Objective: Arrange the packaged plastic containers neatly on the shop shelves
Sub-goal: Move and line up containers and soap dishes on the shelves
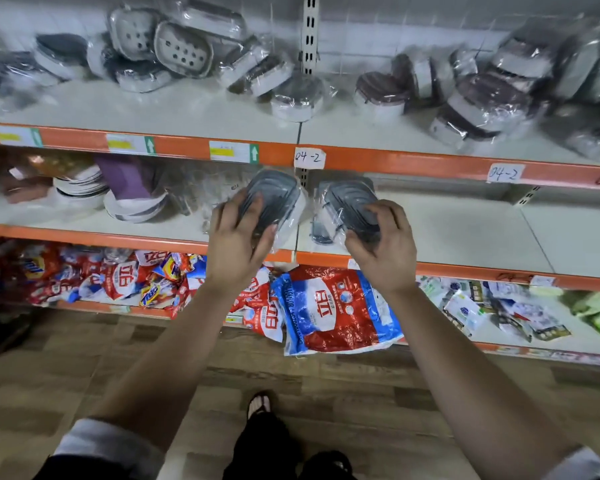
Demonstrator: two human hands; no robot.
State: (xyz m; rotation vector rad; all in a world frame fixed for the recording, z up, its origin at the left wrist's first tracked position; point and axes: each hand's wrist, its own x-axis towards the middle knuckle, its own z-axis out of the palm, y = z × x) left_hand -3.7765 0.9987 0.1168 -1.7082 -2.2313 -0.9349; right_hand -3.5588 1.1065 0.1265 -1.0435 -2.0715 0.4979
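My left hand (238,237) grips a grey-lidded white container (278,195) wrapped in clear plastic, tilted, in front of the middle shelf (465,233). My right hand (383,242) grips a second wrapped grey container (350,202) just to its right, also tilted. Both sit near the shelf's centre post. Along the top shelf (187,109) lie several wrapped containers: grey and white ones (182,50) on the left, maroon-lidded ones (482,95) on the right, lying unevenly.
The middle shelf's left holds white bowls (80,188) and purple items (125,178). On the bottom shelf lie detergent bags (333,310) and small packets (499,310). Orange shelf edges carry price labels (232,152). My foot (260,403) stands on the wood-pattern floor.
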